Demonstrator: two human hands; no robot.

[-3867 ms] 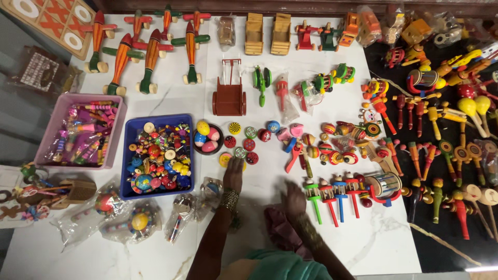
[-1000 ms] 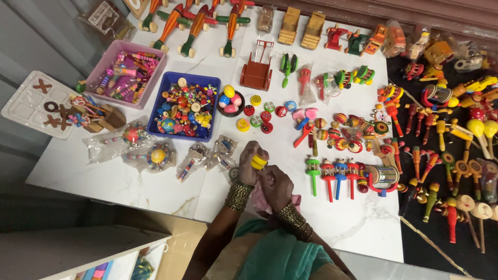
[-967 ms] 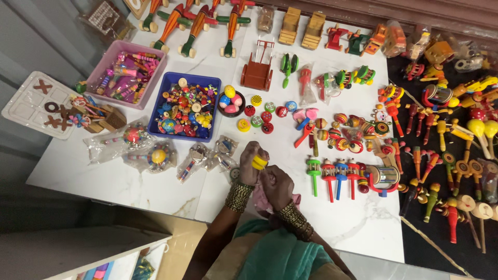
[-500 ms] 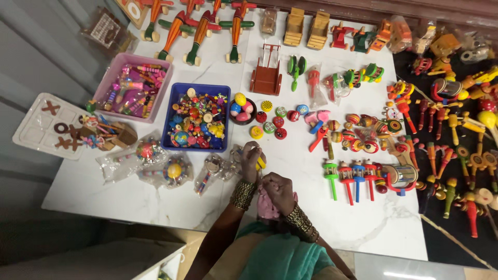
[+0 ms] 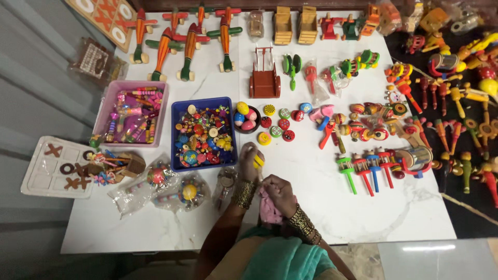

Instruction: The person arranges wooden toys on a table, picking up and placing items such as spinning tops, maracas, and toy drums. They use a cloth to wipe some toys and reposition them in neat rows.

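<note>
My left hand [image 5: 249,162] is closed around a small yellow wooden toy [image 5: 258,160], held just above the white table [image 5: 332,218]. My right hand [image 5: 278,193] grips a pink cloth [image 5: 268,209] close below it, near the table's front edge. Both wrists carry gold bangles. A blue tray [image 5: 177,108] full of small colourful toys lies just left of the left hand. A dark bowl [image 5: 246,115] with coloured egg shapes and a loose row of round painted discs [image 5: 280,123] sit right behind it.
A pink tray [image 5: 104,111] of toys stands at the left, with bagged toys [image 5: 161,186] and a noughts-and-crosses board [image 5: 57,167] nearer me. Wooden planes [image 5: 187,36], carts and vehicles line the back. Rattles and spinning tops [image 5: 371,166] crowd the right side.
The left hand picked up the yellow toy from the table and drew back toward me. The right hand came up with the pink cloth. The view has shifted and closed in.
</note>
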